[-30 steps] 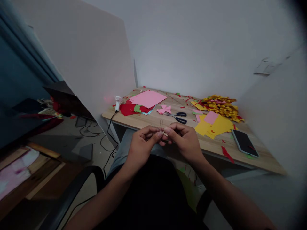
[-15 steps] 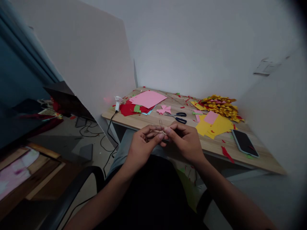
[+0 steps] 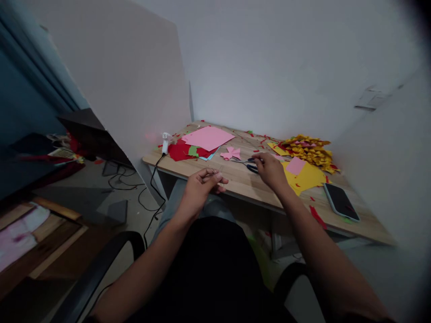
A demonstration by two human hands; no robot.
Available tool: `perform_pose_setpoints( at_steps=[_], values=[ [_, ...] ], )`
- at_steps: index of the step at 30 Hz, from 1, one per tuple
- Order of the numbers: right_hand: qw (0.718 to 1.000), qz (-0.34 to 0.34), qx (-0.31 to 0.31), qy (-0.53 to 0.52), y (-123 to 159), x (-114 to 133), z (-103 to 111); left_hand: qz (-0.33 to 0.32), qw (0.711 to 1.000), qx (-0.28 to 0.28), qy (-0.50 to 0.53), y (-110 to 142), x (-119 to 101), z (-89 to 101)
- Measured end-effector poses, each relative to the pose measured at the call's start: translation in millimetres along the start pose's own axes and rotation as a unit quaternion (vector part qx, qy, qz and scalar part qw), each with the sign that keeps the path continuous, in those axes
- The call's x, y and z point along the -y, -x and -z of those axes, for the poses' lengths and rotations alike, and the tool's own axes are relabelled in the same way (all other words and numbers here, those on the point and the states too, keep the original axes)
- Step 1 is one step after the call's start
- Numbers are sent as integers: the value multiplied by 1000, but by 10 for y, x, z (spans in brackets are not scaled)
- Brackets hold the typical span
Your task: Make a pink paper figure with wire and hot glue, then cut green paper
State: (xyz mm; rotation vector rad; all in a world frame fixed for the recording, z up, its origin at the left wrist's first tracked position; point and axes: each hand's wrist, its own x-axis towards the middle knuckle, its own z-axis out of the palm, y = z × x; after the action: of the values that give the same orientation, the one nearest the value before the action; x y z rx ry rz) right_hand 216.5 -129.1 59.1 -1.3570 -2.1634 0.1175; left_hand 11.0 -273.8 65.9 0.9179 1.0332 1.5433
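My left hand [image 3: 201,186] is partly curled in front of my lap, thumb and fingertips pinched together on a thin strand [image 3: 220,169]; it is so fine that I can't tell whether it is wire or thread. My right hand [image 3: 272,170] is reached out over the table [image 3: 242,180], palm down, with its fingers bent at the dark handles of the scissors [image 3: 252,168]. The fingers look to be on the handles, but I can't tell how firmly they have closed or whether they grip anything.

The scissors lie between my two hands and a little beyond the left, their blades toward a pink cut-out [image 3: 230,153]. Farther out past my left hand are pink sheets [image 3: 208,138], lying over red paper [image 3: 178,152], with a green piece [image 3: 193,151] and a light blue sheet [image 3: 213,155] showing at their near edge. To the left of those, a small white device [image 3: 165,144] stands near the table's edge, with a black cord [image 3: 154,172] running down from it.

Just right of my right hand I have yellow paper [image 3: 310,175] with a small pink rectangle [image 3: 295,165] on it. Beyond that sits a heap of folded yellow paper [image 3: 308,152]. Farther right and nearer to me is a phone [image 3: 341,202], with a red strip [image 3: 317,217] beside it, and small red and green scraps dot the far part of the table
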Motion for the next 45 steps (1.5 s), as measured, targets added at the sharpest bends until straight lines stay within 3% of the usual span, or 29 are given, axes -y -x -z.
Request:
perform_pose_setpoints(
  at_steps=[3,6,14,19,24,28,33,34,36,40,45],
  values=[
    [997,-13,67,48,-419,-477,-260,23,999,7,25,-55,63,57],
    [984,-13,163,77,-679,-783,-465,37,999,15,38,-96,100,112],
    [955,7,286,78,-944,-1124,-607,39,999,0,35,-146,86,176],
    [957,-30,288,9,-954,-1109,-593,10,1000,3,15,-116,66,177],
    [967,-78,199,-136,-662,-1049,-439,-62,998,1,5,-111,65,216],
    [937,-89,97,-324,-204,-833,-319,-65,998,26,-4,-91,68,213],
    [868,-83,45,-487,394,-110,-171,-63,998,30,3,-9,25,120],
    [852,-81,41,-516,495,65,-136,-65,997,30,0,7,22,100],
    [792,-104,39,-600,664,394,-70,-67,997,28,-13,35,27,66],
    [785,-125,82,-601,853,829,-11,-59,997,37,-31,72,49,23],
    [769,-150,36,-620,911,914,-55,-50,997,35,-53,105,75,-24]
  ],
)
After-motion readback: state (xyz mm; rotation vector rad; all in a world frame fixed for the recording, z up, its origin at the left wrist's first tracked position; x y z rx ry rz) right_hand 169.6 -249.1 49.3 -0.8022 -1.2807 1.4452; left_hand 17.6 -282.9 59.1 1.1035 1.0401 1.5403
